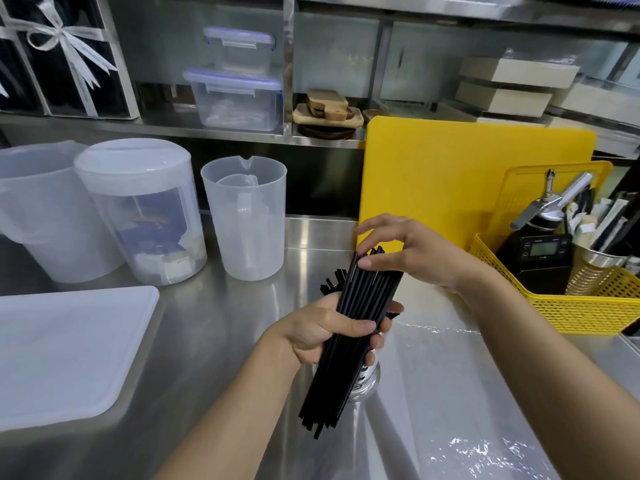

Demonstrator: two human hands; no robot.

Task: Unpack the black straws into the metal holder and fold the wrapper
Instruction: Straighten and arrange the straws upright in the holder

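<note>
Your left hand (322, 332) squeezes a bunch of long black straws (349, 337) above the shiny metal holder (363, 382) on the steel table (225, 341). Your right hand (401, 254), at 1 o'clock, pinches the straw tips. Clear plastic wrapper (450, 410) lies at 4 o'clock.

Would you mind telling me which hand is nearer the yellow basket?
Right. The right hand is just left of the yellow basket; the left hand is lower, farther left.

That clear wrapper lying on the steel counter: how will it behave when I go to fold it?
The clear wrapper looks thin and floppy, lying wrinkled and flat. Probably very light, so it may slide on the smooth steel counter. Its glossy film will likely spring back unless creased firmly.
</note>
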